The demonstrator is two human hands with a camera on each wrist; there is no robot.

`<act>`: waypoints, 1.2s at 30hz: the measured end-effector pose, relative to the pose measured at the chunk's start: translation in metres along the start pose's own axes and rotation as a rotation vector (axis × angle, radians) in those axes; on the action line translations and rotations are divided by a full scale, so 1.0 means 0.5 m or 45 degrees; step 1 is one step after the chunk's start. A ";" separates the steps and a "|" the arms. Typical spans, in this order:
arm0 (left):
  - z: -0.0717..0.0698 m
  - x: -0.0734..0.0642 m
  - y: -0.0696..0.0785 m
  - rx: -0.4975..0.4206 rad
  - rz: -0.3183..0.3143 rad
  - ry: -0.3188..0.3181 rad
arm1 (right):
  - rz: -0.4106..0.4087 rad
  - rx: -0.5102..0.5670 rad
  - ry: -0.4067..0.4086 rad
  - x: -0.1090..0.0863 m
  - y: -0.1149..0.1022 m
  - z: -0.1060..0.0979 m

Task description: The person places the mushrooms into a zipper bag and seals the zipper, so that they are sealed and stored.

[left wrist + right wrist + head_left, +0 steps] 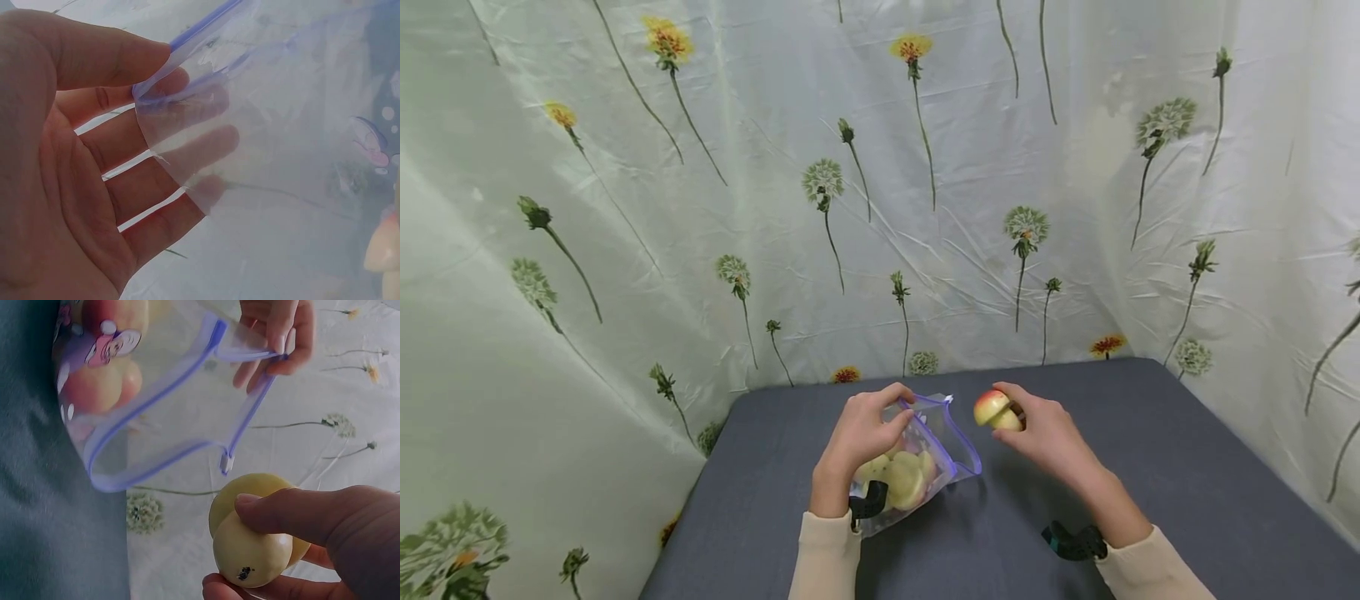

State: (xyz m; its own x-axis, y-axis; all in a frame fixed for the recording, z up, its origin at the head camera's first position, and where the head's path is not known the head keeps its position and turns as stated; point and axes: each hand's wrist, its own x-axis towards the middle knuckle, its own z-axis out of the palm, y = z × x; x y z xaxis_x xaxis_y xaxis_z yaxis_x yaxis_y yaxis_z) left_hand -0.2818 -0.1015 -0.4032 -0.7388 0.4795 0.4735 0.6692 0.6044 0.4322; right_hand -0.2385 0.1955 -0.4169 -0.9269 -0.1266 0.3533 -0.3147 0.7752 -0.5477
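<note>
My left hand (863,429) pinches the corner of a clear zip bag (164,394) with a purple edge and a white slider. The bag's mouth gapes toward the right. Inside lie several toy mushrooms (906,482) with pale undersides and reddish caps, seen through the plastic. My right hand (1047,429) grips another toy mushroom (992,408), red and yellow on its cap, between thumb and fingers. It is held just right of the bag's mouth, apart from it. In the right wrist view, its pale rounded stem (253,550) has a small dark mark on the end.
A dark grey table (760,492) lies under both hands. Behind it hangs a pale curtain (865,250) printed with dandelions, meeting the table's far edge. Dark straps with camera mounts (1075,543) sit on both wrists.
</note>
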 end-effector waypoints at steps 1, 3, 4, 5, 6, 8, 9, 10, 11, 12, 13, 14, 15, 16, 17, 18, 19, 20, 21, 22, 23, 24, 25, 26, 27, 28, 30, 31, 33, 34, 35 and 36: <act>-0.001 0.000 0.000 -0.001 0.003 0.002 | 0.001 0.016 -0.005 -0.001 -0.004 0.002; -0.002 0.000 -0.002 -0.004 0.008 0.005 | -0.003 0.044 -0.016 -0.002 -0.012 0.007; -0.003 0.000 -0.002 -0.007 0.009 0.006 | -0.005 0.057 -0.022 -0.002 -0.017 0.009; -0.004 0.000 -0.003 -0.011 0.010 0.007 | -0.006 0.069 -0.028 -0.003 -0.021 0.011; -0.005 0.000 -0.003 -0.013 0.012 0.009 | -0.011 0.077 -0.033 -0.003 -0.026 0.012; -0.005 0.000 -0.003 -0.016 0.013 0.013 | -0.021 0.093 -0.046 -0.002 -0.033 0.015; -0.005 0.000 -0.003 -0.015 0.013 0.016 | -0.024 0.108 -0.055 -0.002 -0.037 0.017; -0.006 0.000 -0.004 -0.012 0.013 0.017 | -0.027 0.125 -0.068 -0.001 -0.041 0.018; -0.006 0.000 -0.003 -0.007 0.012 0.020 | -0.031 0.141 -0.083 0.000 -0.044 0.019; -0.006 0.000 -0.004 -0.003 0.010 0.023 | -0.035 0.156 -0.100 0.001 -0.047 0.020; -0.006 0.000 -0.004 -0.001 0.008 0.026 | -0.038 0.174 -0.118 0.002 -0.050 0.022; -0.006 0.000 -0.004 0.003 0.005 0.029 | -0.044 0.192 -0.140 0.003 -0.052 0.023; -0.006 0.000 -0.004 0.004 0.001 0.031 | -0.051 0.207 -0.161 0.004 -0.055 0.024; -0.006 0.000 -0.004 0.001 -0.001 0.033 | -0.062 0.216 -0.179 0.005 -0.057 0.025; -0.007 -0.001 -0.003 -0.004 -0.002 0.036 | -0.075 0.225 -0.195 0.006 -0.059 0.027; -0.007 -0.001 -0.003 -0.008 -0.003 0.038 | -0.085 0.231 -0.208 0.006 -0.062 0.028; -0.008 -0.001 -0.003 -0.015 -0.003 0.040 | -0.096 0.237 -0.218 0.007 -0.065 0.030; -0.008 -0.001 -0.003 -0.021 -0.004 0.041 | -0.107 0.240 -0.226 0.008 -0.067 0.032; -0.009 -0.001 -0.004 -0.027 -0.007 0.041 | -0.115 0.243 -0.228 0.009 -0.069 0.034; -0.010 0.000 -0.003 -0.032 -0.009 0.042 | -0.121 0.247 -0.229 0.010 -0.070 0.035; -0.010 0.000 -0.003 -0.034 -0.011 0.040 | -0.124 0.251 -0.229 0.011 -0.071 0.037; -0.010 0.000 -0.003 -0.033 -0.016 0.037 | -0.123 0.256 -0.231 0.012 -0.072 0.039; -0.011 0.000 -0.004 -0.033 -0.019 0.035 | -0.126 0.262 -0.233 0.014 -0.073 0.041; -0.011 0.000 -0.004 -0.031 -0.022 0.033 | -0.127 0.269 -0.235 0.015 -0.074 0.042; -0.011 0.000 -0.004 -0.028 -0.025 0.030 | -0.127 0.278 -0.237 0.016 -0.075 0.043; -0.011 0.000 -0.004 -0.026 -0.026 0.029 | -0.127 0.283 -0.241 0.017 -0.076 0.045; -0.011 0.000 -0.005 -0.019 -0.027 0.027 | -0.126 0.291 -0.245 0.020 -0.077 0.047; -0.011 0.000 -0.005 -0.022 -0.027 0.027 | -0.126 0.292 -0.246 0.021 -0.077 0.048; -0.012 0.000 -0.005 -0.027 -0.029 0.029 | -0.128 0.295 -0.251 0.024 -0.077 0.051; -0.013 0.000 -0.004 -0.031 -0.028 0.031 | -0.130 0.293 -0.255 0.025 -0.077 0.052; -0.013 0.000 -0.004 -0.033 -0.028 0.033 | -0.132 0.292 -0.257 0.027 -0.077 0.053; -0.014 0.000 -0.004 -0.037 -0.028 0.034 | -0.133 0.293 -0.260 0.028 -0.078 0.054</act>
State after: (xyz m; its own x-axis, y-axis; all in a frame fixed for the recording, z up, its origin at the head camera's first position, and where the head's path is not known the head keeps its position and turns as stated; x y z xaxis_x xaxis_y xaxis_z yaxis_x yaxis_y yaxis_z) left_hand -0.2825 -0.1073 -0.3990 -0.7511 0.4489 0.4841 0.6554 0.5957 0.4644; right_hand -0.2448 0.1469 -0.4111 -0.9016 -0.3380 0.2699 -0.4268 0.5941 -0.6818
